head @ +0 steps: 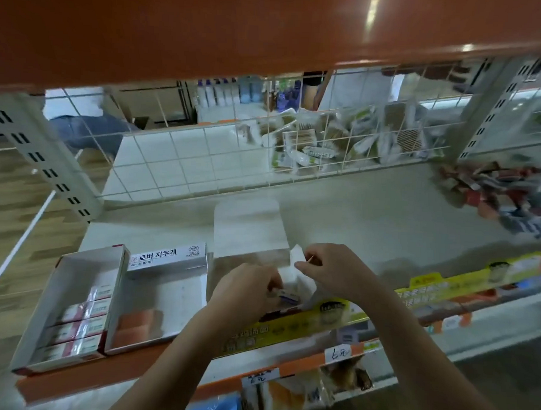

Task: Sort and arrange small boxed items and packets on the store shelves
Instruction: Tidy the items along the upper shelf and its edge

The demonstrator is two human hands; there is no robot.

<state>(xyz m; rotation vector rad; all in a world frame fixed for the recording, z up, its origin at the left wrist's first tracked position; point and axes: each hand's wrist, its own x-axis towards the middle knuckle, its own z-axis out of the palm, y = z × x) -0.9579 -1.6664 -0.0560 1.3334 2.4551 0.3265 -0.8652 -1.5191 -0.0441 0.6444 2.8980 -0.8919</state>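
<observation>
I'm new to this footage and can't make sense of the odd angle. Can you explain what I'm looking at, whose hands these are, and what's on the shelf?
There is one picture, taken by a wide-angle camera worn on a person's head, looking down at a store shelf. No robot: the two bare hands are that person's. The left hand and right hand are both working at a small white box; the right pinches its flap, and the left grips a small packet. To the left stand two open display boxes: one with red-and-white packets, one with Korean lettering. A blurred pile of packets lies at far right.
</observation>
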